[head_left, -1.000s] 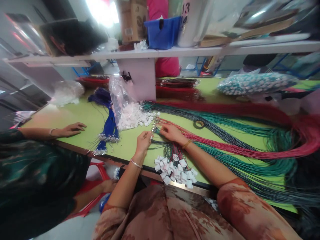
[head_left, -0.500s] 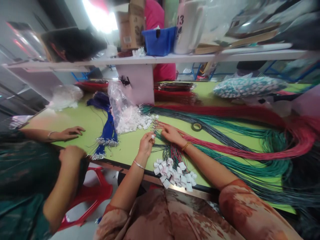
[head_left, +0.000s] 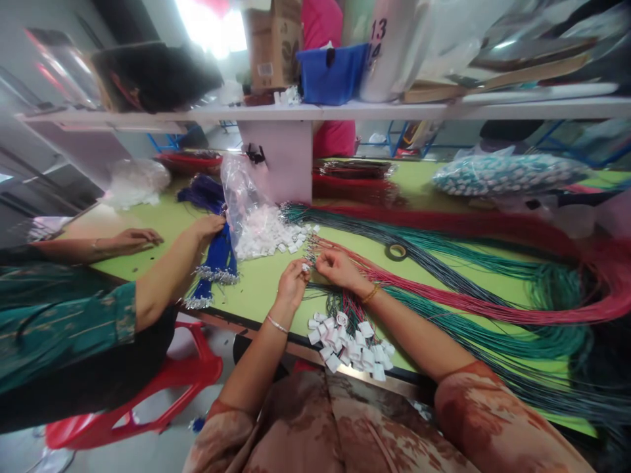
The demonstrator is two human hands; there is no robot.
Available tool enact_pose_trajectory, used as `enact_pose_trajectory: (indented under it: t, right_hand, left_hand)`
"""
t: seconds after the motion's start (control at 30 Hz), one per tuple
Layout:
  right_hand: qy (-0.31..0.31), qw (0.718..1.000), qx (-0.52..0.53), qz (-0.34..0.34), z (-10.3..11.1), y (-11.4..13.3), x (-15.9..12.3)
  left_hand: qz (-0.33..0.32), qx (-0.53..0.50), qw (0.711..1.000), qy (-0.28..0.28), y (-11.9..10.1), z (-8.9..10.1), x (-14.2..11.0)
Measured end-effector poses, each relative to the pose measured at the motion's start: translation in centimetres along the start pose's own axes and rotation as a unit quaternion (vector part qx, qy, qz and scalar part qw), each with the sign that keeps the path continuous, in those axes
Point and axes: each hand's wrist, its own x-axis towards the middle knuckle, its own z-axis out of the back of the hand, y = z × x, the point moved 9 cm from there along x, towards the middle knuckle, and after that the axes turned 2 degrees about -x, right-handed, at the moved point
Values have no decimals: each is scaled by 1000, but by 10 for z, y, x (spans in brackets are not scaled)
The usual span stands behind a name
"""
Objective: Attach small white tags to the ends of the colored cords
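Between the thumb and fingers of my left hand (head_left: pixel 294 282) is a small white plastic connector (head_left: pixel 305 267). My right hand (head_left: pixel 338 268) is just to its right, its fingertips pinched on what looks like a thin wire end, mostly hidden. Beyond both hands lie the tips of a bundle of red wires (head_left: pixel 394 279), which runs off to the right. Loose white connectors (head_left: pixel 273 230) spill from a clear plastic bag (head_left: pixel 239 180) behind my left hand. Close to the table's front edge, wires with white housings (head_left: pixel 352 345) on their ends hang together in a cluster.
Green wires (head_left: pixel 428 309) and grey wires (head_left: pixel 419 246) stretch across the green table. A roll of tape (head_left: pixel 395 252) lies on them. At left, a co-worker's hand (head_left: pixel 210 225) touches blue wire bundles (head_left: pixel 220 253). A shelf (head_left: pixel 197 116) with a blue bin (head_left: pixel 330 75) spans the back.
My right hand has drawn slightly down, toward the connector in my left hand. The co-worker's near arm has reached forward to the blue bundles. The view has shifted slightly.
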Motion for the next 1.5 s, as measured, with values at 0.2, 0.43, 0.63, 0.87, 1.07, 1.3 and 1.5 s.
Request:
enact_pose_trajectory:
  t: [0.2, 0.43, 0.63, 0.87, 1.07, 1.3, 1.5]
  right_hand:
    - [11, 999, -25, -31, -7, -5, -4]
    - [29, 998, 7, -56, -10, -13, -4]
    - [46, 997, 21, -55, -10, -10, -3]
    - [42, 998, -37, -26, -10, -5, -1]
    - [17, 995, -100, 7, -11, -3, -5]
    - [32, 985, -171, 10, -14, -3, -12]
    - [37, 973, -228, 8, 9, -11, 17]
  left_hand:
    - [-13, 8, 1000, 0, -4, -2, -2]
    - [-24, 36, 999, -2, -7, -5, -5]
    - [-43, 41, 998, 1, -8, -3, -2]
    - [-33, 49, 998, 18, -4, -6, -1]
    - [-61, 104, 992, -24, -1, 0, -3]
    - [-62, 103, 992, -36, 4, 1, -4]
    - [-34, 81, 995, -43, 5, 1, -3]
